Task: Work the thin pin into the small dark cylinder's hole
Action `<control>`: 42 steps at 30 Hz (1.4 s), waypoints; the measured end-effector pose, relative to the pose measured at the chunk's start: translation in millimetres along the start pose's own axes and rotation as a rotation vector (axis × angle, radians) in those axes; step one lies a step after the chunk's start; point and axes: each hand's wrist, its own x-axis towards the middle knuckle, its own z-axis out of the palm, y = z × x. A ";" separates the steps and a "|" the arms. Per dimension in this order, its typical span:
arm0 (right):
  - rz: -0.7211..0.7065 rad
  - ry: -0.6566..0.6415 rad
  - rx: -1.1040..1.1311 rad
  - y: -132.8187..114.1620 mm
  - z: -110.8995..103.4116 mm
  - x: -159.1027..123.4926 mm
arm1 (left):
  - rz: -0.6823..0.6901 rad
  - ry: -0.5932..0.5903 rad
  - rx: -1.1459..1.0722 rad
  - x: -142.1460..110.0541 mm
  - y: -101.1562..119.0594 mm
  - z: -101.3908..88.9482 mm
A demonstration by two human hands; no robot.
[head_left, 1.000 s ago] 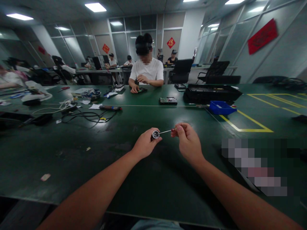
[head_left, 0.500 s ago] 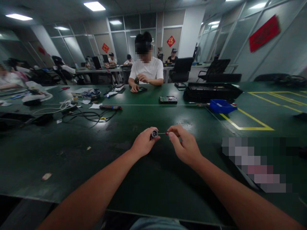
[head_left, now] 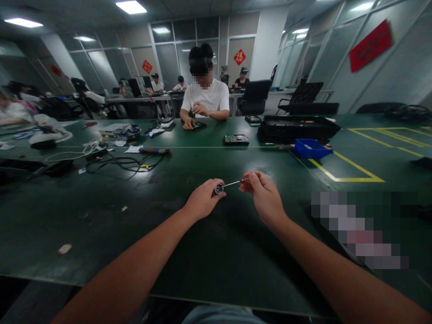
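Note:
My left hand is closed around a small dark cylindrical part whose round, metallic open end faces me. In my right hand is a screwdriver with a thin metal shaft and a red handle, most of the handle hidden by my fingers. The shaft slants down to the left, its tip at the open end of the cylindrical part; whether it is inside or only touching, I cannot tell. Both hands are held over the green table.
Ahead lies a hard drive, with a blue tray and a black casing to its right. Cables and a screwdriver-like tool lie at left. Across the table, a person handles a small device.
My right hand has turned, raising the screwdriver's handle, so its shaft has gone from nearly level to slanted. The left hand keeps its grip on the cylindrical part.

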 end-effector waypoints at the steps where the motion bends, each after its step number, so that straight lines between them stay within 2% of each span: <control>1: 0.036 0.011 0.033 1.6 -1.6 2.1 | -0.012 -0.002 0.004 0.7 -0.7 -0.1; 3: 0.043 0.046 0.046 4.2 -4.2 5.1 | -0.038 0.002 0.002 1.7 -2.0 -0.3; 5: -0.009 0.064 0.003 4.9 -5.2 5.3 | -0.047 0.010 -0.008 2.0 -2.8 -0.4; 11: -0.139 -0.012 -0.192 -2.3 0.9 -4.4 | -0.034 0.015 -0.022 0.6 0.3 -0.4; 15: -0.163 0.006 -0.272 -4.4 2.9 -6.7 | -0.015 0.023 -0.051 -0.7 3.2 -0.5; 20: -0.172 -0.055 -0.313 -8.9 1.9 -6.7 | -0.032 0.019 -0.051 -1.3 2.0 -0.4; 28: -0.259 -0.003 -0.678 -21.8 -1.2 -13.8 | -0.066 0.014 -0.045 -1.3 -2.7 0.5; 31: -0.311 -0.046 -0.672 -23.4 -0.5 -15.8 | -0.061 0.011 -0.042 -1.5 -2.9 0.3; 37: -0.403 -0.245 -0.702 -29.8 3.3 -21.8 | -0.047 0.009 -0.033 -0.8 -3.5 0.6; 39: -0.374 -0.229 -0.671 -28.9 5.1 -23.3 | -0.043 0.015 -0.030 -0.7 -4.1 1.0; 42: -0.226 -0.124 -0.429 -21.4 7.6 -21.3 | -0.047 0.048 -0.025 -0.8 -3.7 1.0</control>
